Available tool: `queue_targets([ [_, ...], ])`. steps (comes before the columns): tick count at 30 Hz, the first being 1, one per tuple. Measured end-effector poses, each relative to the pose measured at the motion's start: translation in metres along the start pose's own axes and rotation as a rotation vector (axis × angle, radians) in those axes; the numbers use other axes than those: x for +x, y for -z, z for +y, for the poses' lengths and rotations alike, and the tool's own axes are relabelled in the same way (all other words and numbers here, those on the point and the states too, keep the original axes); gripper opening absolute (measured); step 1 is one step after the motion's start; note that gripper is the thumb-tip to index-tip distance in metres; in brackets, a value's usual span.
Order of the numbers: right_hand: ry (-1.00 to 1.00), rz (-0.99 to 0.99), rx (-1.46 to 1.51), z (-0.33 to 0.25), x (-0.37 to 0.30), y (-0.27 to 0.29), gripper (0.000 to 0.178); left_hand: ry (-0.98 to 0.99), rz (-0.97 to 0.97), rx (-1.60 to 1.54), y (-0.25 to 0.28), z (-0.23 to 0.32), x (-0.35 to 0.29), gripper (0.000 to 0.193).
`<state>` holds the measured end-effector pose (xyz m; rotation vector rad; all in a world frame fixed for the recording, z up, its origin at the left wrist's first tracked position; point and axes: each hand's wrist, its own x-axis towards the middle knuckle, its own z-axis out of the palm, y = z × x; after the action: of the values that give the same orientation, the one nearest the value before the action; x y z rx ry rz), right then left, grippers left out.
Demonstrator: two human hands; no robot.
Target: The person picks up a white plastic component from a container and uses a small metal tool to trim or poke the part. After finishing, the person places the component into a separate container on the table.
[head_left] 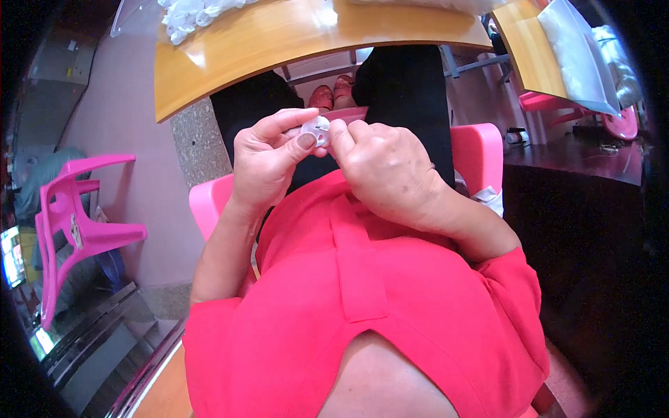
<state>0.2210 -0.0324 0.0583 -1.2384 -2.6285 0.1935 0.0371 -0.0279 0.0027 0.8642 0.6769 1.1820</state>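
Note:
Above my lap, close to the front edge of the table, my two hands meet around a small white plastic piece point(318, 128). It looks rounded, with small dark slots or holes and a reddish spot on its face; its exact kind is hard to tell. My left hand point(272, 153) pinches it between thumb and fingers. My right hand point(385, 161) is closed, back upward, its thumb and index fingertip against the piece's right side. Whether those right fingers hold a further small part is hidden.
A wooden table point(293, 45) curves across the front, with a pile of small white plastic pieces point(191, 17) at its far left. A clear plastic bag point(575, 59) rests on the wooden surface at right. A pink stool point(87, 216) lies tipped at left. I sit on a pink chair point(479, 153).

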Motion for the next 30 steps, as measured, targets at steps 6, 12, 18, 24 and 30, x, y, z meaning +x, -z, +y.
queue_targets([
  [6,0.06,-0.065,-0.031,0.01,-0.001,0.002,0.017,-0.06,-0.056,0.113,-0.001,-0.002,0.0,0.027],
  [12,0.063,-0.291,0.308,0.03,0.002,0.009,0.014,0.038,-0.184,0.031,0.007,-0.005,0.005,0.03],
  [18,-0.069,-0.065,0.393,0.028,0.005,0.013,0.01,0.078,-0.068,-0.091,0.01,0.005,0.008,0.034],
  [24,0.002,0.005,0.339,0.022,0.002,0.011,0.011,0.06,-0.085,-0.084,0.011,0.007,0.006,0.035],
  [30,0.0,-0.038,0.265,0.018,0.001,0.009,0.015,0.023,-0.091,0.006,0.01,0.004,0.006,0.036],
])
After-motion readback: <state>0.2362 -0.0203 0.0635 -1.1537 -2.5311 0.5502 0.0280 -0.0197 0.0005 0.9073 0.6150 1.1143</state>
